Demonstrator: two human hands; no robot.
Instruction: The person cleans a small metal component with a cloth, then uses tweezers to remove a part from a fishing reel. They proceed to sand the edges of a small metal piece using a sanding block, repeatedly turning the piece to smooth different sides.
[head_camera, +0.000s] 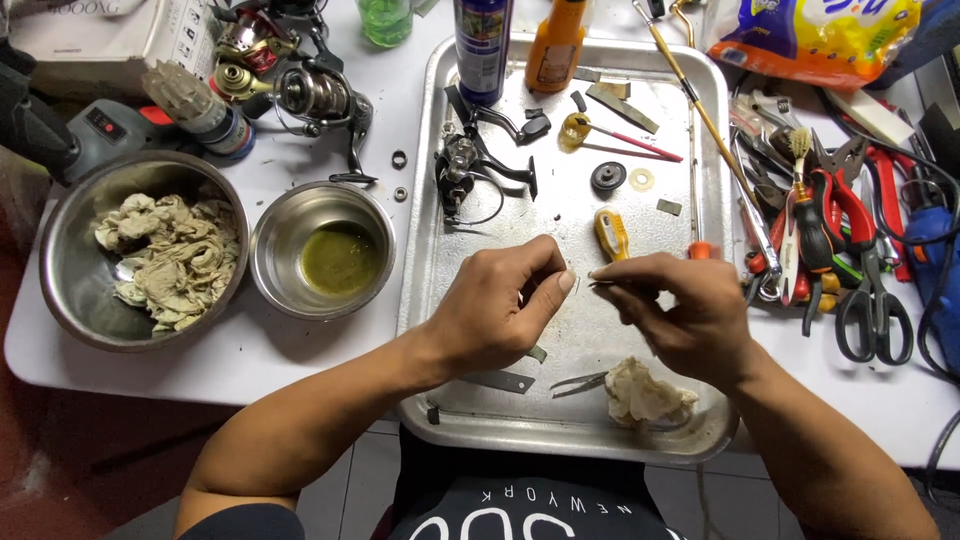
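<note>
Two hands meet over a dented metal tray (440, 130): right hand (680, 315) pinches a thin horizontal metal sliver (600, 283), left hand's (495, 315) pressed-together fingers (560, 285) touching its left end.

Both forearms reach forward from the bottom edge and converge toward the middle, bare to the elbow. The left hand (495, 315) is loosely curled, its thumb stretched toward the other hand, fingers folded under. The right hand (680, 310) faces it, thumb and forefinger pinched together, the two hands' fingertips nearly meeting.
</note>
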